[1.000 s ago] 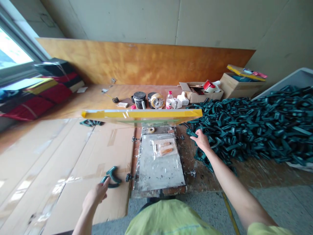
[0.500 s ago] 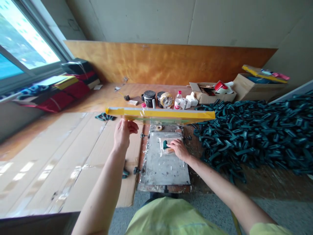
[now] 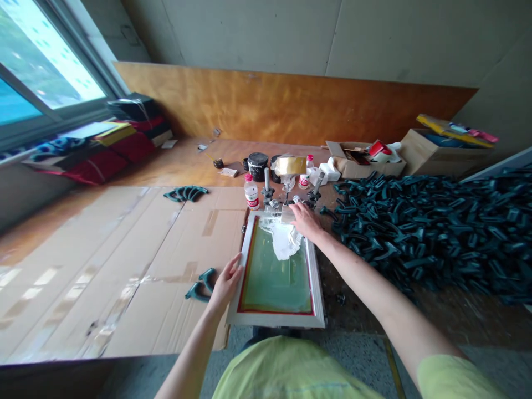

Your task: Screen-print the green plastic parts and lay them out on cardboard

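A screen-printing frame [image 3: 278, 319] with a green mesh lies flat in front of me. My left hand [image 3: 228, 277] has its fingers closed on the left rim of this frame. White ink [image 3: 286, 244] is spread over the upper part of the mesh. At the far end, my right hand [image 3: 306, 221] grips a pale, flat squeegee [image 3: 287, 215] beside the ink; its fingers partly cover it. The plate under the frame, and whatever rests on it, is hidden.
Dark green plastic handles [image 3: 415, 233] are heaped on the right. More green handles [image 3: 201, 285] lie on cardboard [image 3: 124, 266] at left. Behind the frame stand hinge clamps [image 3: 268, 185], a bottle [image 3: 251, 194], a black tub [image 3: 258, 166] and a roll of tape [image 3: 291, 165].
The frame has swung down from upright to flat, and my left hand came down with it. My right hand left the small green piece on the plate and moved up to the squeegee.
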Demonstrator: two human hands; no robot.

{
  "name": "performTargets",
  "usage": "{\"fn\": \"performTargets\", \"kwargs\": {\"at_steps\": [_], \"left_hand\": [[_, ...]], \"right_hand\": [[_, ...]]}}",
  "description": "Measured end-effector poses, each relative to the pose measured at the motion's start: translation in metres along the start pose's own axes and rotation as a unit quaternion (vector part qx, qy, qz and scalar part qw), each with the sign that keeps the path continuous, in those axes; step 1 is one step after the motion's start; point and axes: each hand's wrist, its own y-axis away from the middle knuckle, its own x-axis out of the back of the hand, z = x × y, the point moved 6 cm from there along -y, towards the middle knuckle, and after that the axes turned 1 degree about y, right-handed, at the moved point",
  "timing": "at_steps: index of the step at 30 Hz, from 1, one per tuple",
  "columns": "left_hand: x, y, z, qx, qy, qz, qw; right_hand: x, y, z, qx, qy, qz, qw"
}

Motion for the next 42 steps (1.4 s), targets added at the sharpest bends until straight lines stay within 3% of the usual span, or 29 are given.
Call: {"fn": "performTargets", "kwargs": {"at_steps": [3,7,12,16,19,22,26,29,33,36,39,42], "left_hand": [[0.0,-0.005,-0.009,-0.014,-0.014,0.013,1.0],[0.004,-0.005,-0.012,-0.022,-0.022,0.026,0.999],[0.003,-0.007,-0.017,-0.022,-0.04,0.015,0.999],[0.003,-0.005,-0.015,-0.014,-0.035,0.014,0.999],[0.001,-0.001,-0.008,-0.008,-0.019,0.014,1.0],[-0.001,0.003,-0.002,0.009,0.008,0.013,1.0],[-0.004,0.007,0.003,0.024,0.03,0.018,0.999],[-0.004,0.01,0.009,0.031,0.034,0.011,0.999],[-0.002,0.018,0.032,0.031,0.025,-0.019,0.999],[0.002,0.023,0.06,0.03,0.031,-0.03,0.999],[0.0,0.018,0.098,-0.012,0.054,-0.021,0.998],[-0.012,0.004,0.146,-0.117,0.121,-0.022,0.986]], "right_hand": [[-0.022,-0.006,-0.008,-0.025,0.046,-0.097,0.994],[-0.033,0.018,-0.013,0.014,0.053,-0.119,0.991],[-0.023,0.066,-0.023,0.168,-0.001,-0.12,0.978],[-0.012,0.062,-0.02,0.187,-0.037,-0.152,0.97],[-0.014,0.052,-0.02,0.136,-0.037,-0.107,0.984],[-0.023,0.067,-0.027,0.143,-0.035,-0.041,0.988],[-0.027,0.092,-0.028,0.188,-0.07,-0.047,0.979],[-0.015,0.068,-0.021,0.143,-0.082,-0.057,0.985],[0.003,0.006,-0.01,0.023,-0.071,-0.046,0.996],[0.02,-0.018,0.011,-0.032,-0.046,-0.017,0.998],[0.036,-0.004,0.05,-0.117,-0.036,0.047,0.991],[0.023,0.036,0.076,-0.182,-0.053,0.031,0.981]]}}
